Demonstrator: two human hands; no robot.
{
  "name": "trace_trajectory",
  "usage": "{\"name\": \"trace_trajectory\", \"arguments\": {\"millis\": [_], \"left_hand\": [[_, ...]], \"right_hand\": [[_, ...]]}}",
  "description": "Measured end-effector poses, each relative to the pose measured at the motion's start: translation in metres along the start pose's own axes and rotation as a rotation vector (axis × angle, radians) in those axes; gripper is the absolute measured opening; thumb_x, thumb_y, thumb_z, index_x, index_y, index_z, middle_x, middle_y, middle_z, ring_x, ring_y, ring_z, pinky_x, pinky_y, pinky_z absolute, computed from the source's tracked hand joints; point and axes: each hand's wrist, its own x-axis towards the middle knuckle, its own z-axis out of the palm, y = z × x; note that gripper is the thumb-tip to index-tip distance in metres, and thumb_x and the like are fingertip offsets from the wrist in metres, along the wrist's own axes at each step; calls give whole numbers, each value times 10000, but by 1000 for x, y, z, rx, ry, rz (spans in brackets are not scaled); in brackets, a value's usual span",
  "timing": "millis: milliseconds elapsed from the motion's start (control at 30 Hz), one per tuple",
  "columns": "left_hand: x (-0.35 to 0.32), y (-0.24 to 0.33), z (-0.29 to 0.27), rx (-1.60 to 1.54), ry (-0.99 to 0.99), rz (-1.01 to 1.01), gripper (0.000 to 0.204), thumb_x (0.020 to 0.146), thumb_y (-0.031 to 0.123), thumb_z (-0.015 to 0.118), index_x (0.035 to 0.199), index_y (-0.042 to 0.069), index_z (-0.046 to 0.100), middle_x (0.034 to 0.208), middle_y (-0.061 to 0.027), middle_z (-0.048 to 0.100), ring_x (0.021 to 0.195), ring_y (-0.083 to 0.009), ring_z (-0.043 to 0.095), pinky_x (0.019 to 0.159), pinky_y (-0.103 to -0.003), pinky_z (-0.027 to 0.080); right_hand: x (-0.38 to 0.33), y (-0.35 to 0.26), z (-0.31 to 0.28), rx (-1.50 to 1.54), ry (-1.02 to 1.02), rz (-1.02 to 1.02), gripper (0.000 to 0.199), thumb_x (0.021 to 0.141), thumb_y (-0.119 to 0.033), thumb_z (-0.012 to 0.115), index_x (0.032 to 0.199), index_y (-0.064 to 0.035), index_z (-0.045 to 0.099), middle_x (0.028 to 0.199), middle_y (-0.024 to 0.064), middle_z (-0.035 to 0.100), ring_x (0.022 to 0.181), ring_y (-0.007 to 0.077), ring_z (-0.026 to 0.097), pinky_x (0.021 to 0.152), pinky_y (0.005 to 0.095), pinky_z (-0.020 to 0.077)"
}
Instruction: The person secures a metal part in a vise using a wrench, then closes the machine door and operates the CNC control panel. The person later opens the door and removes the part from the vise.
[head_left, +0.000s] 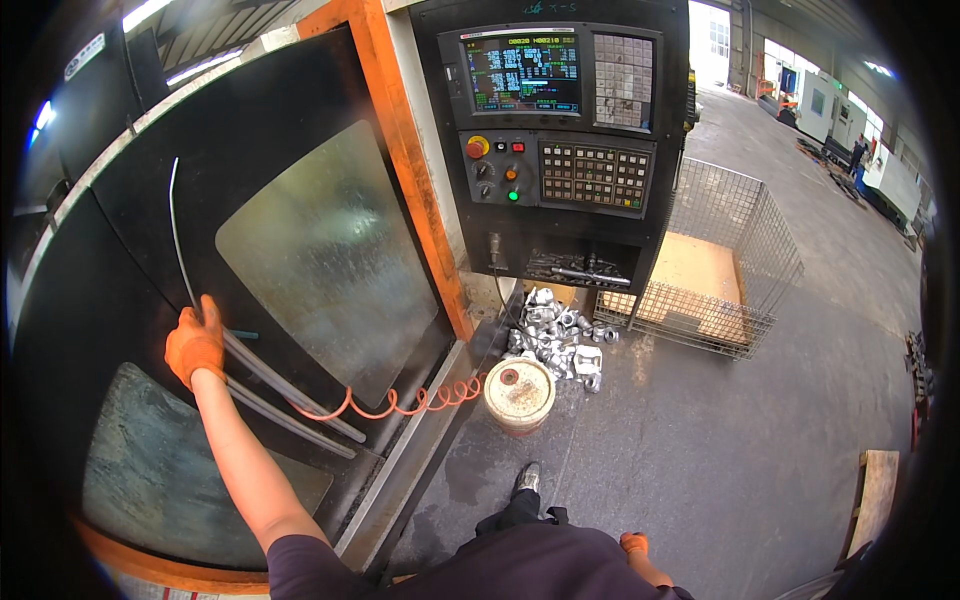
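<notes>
My left hand [195,345], in an orange glove, is closed at the upper ends of two long grey door handles [295,390] on a black machine door. From the fist rises a thin, bent metal tube [177,225], which looks like an air gun's nozzle; the gun's body is hidden by the glove. A small teal piece [242,334] pokes out beside the fingers. An orange coiled hose [420,399] runs behind the handles. At the lower edge, by my body, my right hand [634,544] shows partly, gloved in orange, its fingers curled; what they hold, if anything, is hidden.
A control panel [555,180] with a lit screen stands ahead. Below it lie loose metal castings [560,335] beside a lidded white bucket [520,392]. To the right is a wire mesh cage [735,325]. A wooden board [875,490] stands at the right; a person [858,155] is far off.
</notes>
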Motion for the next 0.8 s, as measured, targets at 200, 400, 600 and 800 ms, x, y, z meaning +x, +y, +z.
{"name": "trace_trajectory", "arguments": {"millis": [200, 400, 600, 800], "left_hand": [[-2, -4, -5, 17, 16, -5, 561, 924, 605, 455, 1005, 99, 683, 903, -206, 706, 909, -402, 667, 814, -487, 512], [-1, -2, -5, 22, 7, -8, 558, 925, 600, 458, 1016, 99, 685, 912, -202, 709, 916, -401, 670, 815, -484, 514], [1, -5, -3, 21, 0, -9, 565, 921, 607, 454, 1021, 102, 688, 917, -200, 710, 913, -396, 672, 814, -481, 515], [1, -5, -1, 24, 11, -10, 565, 919, 608, 454, 1012, 103, 690, 917, -197, 711, 908, -394, 673, 813, -478, 516]], "right_hand": [[-41, -32, -26, 67, 1, 66, 436, 921, -325, 496, 1133, 17, 663, 1210, 250, 646, 1193, 397, 588, 992, 433, 465], [-50, -37, -35, 90, -29, 104, 399, 894, -329, 545, 1151, -44, 651, 1237, 220, 641, 1187, 369, 599, 986, 433, 476], [-58, -42, -39, 122, 7, 91, 432, 889, -324, 553, 1120, 22, 669, 1189, 260, 653, 1163, 401, 608, 964, 443, 482], [-62, -46, -41, 130, 10, 107, 429, 888, -320, 559, 1121, 23, 668, 1188, 259, 654, 1158, 404, 610, 963, 446, 482]]}}
